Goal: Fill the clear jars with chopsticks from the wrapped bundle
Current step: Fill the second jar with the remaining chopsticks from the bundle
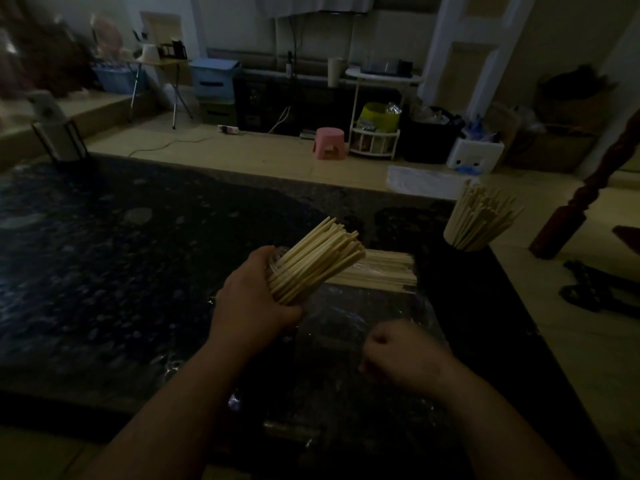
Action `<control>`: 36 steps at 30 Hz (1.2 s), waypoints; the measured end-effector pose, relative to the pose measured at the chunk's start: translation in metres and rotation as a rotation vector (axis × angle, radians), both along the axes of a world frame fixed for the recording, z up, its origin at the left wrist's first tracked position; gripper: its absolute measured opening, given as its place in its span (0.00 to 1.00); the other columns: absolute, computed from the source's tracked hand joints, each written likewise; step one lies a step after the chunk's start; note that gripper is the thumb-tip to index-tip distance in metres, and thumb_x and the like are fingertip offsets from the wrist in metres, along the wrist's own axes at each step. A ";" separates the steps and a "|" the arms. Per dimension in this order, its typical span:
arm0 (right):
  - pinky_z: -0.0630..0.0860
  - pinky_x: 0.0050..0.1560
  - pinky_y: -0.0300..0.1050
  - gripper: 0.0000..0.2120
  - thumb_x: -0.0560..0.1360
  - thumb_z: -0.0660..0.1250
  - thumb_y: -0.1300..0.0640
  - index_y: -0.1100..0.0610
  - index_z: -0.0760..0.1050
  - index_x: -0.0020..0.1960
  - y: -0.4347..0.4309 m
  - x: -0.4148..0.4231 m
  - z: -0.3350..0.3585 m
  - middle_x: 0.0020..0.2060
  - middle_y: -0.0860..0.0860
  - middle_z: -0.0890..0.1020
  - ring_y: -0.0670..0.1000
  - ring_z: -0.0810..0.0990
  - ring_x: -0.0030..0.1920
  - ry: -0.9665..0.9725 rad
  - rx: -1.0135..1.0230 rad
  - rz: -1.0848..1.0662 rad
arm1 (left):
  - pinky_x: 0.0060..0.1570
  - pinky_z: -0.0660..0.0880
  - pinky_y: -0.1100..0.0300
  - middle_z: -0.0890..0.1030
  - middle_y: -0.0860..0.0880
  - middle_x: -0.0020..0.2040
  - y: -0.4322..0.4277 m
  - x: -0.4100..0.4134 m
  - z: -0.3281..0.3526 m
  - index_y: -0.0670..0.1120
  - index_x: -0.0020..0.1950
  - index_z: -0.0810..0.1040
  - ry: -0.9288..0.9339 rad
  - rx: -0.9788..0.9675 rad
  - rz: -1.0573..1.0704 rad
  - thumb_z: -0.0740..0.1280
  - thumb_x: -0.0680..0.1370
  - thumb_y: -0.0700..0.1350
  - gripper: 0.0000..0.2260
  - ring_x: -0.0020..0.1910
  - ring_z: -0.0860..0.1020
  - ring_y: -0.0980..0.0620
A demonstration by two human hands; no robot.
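Observation:
My left hand grips a clear jar packed with pale wooden chopsticks, tilted up and to the right above the dark table. Behind it the wrapped bundle of chopsticks lies flat on clear plastic wrap. My right hand hovers low over the wrap, fingers curled into a loose fist with nothing visible in it. A second jar, full of chopsticks, stands upright near the table's far right corner.
The dark speckled table stretches left and forward. A dark red carved post stands just right of the table. On the floor beyond are a pink stool, a white rack, and boxes.

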State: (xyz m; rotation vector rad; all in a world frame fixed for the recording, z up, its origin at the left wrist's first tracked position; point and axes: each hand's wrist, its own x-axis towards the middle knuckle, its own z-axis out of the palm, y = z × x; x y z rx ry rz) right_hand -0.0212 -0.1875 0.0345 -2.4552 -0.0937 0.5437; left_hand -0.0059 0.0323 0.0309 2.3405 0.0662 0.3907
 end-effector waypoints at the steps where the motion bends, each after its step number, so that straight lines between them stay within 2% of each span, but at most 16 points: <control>1: 0.78 0.43 0.46 0.10 0.76 0.63 0.55 0.57 0.81 0.42 0.002 -0.002 -0.005 0.42 0.54 0.85 0.52 0.83 0.43 0.013 -0.084 0.060 | 0.53 0.76 0.53 0.72 0.58 0.51 0.000 0.001 0.000 0.54 0.70 0.66 -0.003 0.002 0.002 0.80 0.60 0.50 0.42 0.52 0.76 0.53; 3: 0.76 0.53 0.45 0.11 0.76 0.62 0.56 0.55 0.81 0.52 0.006 -0.004 -0.016 0.53 0.53 0.82 0.52 0.80 0.52 0.021 -0.153 0.129 | 0.54 0.76 0.51 0.72 0.58 0.51 0.001 0.002 0.001 0.55 0.69 0.66 0.002 -0.016 0.000 0.80 0.60 0.50 0.41 0.51 0.75 0.54; 6: 0.66 0.65 0.40 0.22 0.76 0.60 0.60 0.51 0.70 0.69 0.011 -0.006 -0.031 0.68 0.49 0.72 0.50 0.71 0.66 -0.040 -0.077 0.109 | 0.52 0.75 0.53 0.74 0.58 0.52 0.003 0.005 0.001 0.57 0.67 0.67 -0.002 -0.062 -0.017 0.80 0.60 0.52 0.39 0.51 0.75 0.55; 9: 0.57 0.74 0.41 0.30 0.76 0.60 0.59 0.50 0.58 0.77 0.015 0.005 -0.058 0.76 0.49 0.59 0.49 0.60 0.74 -0.172 -0.055 0.077 | 0.52 0.74 0.55 0.72 0.59 0.52 0.006 0.008 0.001 0.57 0.67 0.67 -0.003 -0.067 -0.005 0.80 0.59 0.53 0.40 0.51 0.75 0.56; 12: 0.49 0.76 0.43 0.35 0.77 0.60 0.59 0.51 0.47 0.79 0.023 0.017 -0.081 0.79 0.51 0.48 0.50 0.49 0.78 -0.137 -0.050 -0.003 | 0.56 0.75 0.46 0.73 0.58 0.53 0.008 0.011 -0.002 0.58 0.67 0.65 -0.013 -0.053 0.024 0.80 0.59 0.54 0.40 0.53 0.76 0.53; 15: 0.49 0.75 0.42 0.32 0.79 0.58 0.59 0.53 0.48 0.79 0.031 0.035 -0.088 0.78 0.52 0.52 0.51 0.52 0.77 -0.157 0.006 -0.088 | 0.56 0.75 0.43 0.72 0.57 0.52 0.009 0.013 -0.005 0.58 0.67 0.64 -0.022 -0.042 0.085 0.79 0.59 0.54 0.40 0.54 0.76 0.50; 19: 0.58 0.73 0.49 0.25 0.79 0.55 0.55 0.50 0.58 0.76 0.032 0.071 -0.089 0.75 0.53 0.62 0.57 0.63 0.72 -0.314 -0.149 -0.214 | 0.56 0.75 0.42 0.71 0.58 0.51 0.008 0.019 -0.007 0.59 0.65 0.64 -0.023 -0.069 0.113 0.79 0.59 0.54 0.39 0.54 0.75 0.51; 23: 0.55 0.74 0.47 0.28 0.79 0.59 0.52 0.55 0.55 0.77 0.029 0.103 -0.082 0.76 0.55 0.60 0.55 0.59 0.74 -0.268 -0.325 -0.050 | 0.56 0.74 0.42 0.72 0.58 0.51 0.007 0.024 -0.007 0.58 0.66 0.64 -0.032 -0.078 0.126 0.79 0.59 0.54 0.40 0.53 0.75 0.52; 25: 0.56 0.73 0.47 0.30 0.79 0.60 0.51 0.56 0.55 0.77 0.028 0.115 -0.076 0.75 0.56 0.61 0.56 0.60 0.74 -0.277 -0.400 0.001 | 0.56 0.74 0.42 0.71 0.58 0.51 0.008 0.025 -0.008 0.58 0.66 0.64 -0.033 -0.069 0.129 0.79 0.59 0.54 0.40 0.52 0.75 0.52; 29: 0.63 0.69 0.50 0.27 0.78 0.61 0.52 0.54 0.61 0.75 0.030 0.129 -0.075 0.71 0.56 0.66 0.59 0.66 0.69 -0.261 -0.510 0.031 | 0.57 0.74 0.42 0.70 0.58 0.49 0.008 0.027 -0.008 0.58 0.66 0.65 -0.019 -0.091 0.132 0.79 0.59 0.53 0.39 0.52 0.75 0.52; 33: 0.64 0.69 0.51 0.23 0.77 0.60 0.52 0.53 0.65 0.71 0.031 0.136 -0.077 0.69 0.55 0.68 0.59 0.67 0.68 -0.288 -0.586 0.066 | 0.56 0.75 0.43 0.72 0.58 0.50 0.008 0.029 -0.009 0.58 0.66 0.65 -0.008 -0.103 0.133 0.78 0.59 0.54 0.39 0.52 0.75 0.51; 36: 0.68 0.66 0.51 0.18 0.76 0.60 0.53 0.52 0.71 0.66 0.031 0.140 -0.075 0.65 0.55 0.72 0.58 0.70 0.65 -0.300 -0.597 0.074 | 0.56 0.75 0.44 0.71 0.58 0.51 0.007 0.030 -0.009 0.59 0.67 0.63 0.005 -0.104 0.118 0.78 0.59 0.55 0.40 0.54 0.76 0.51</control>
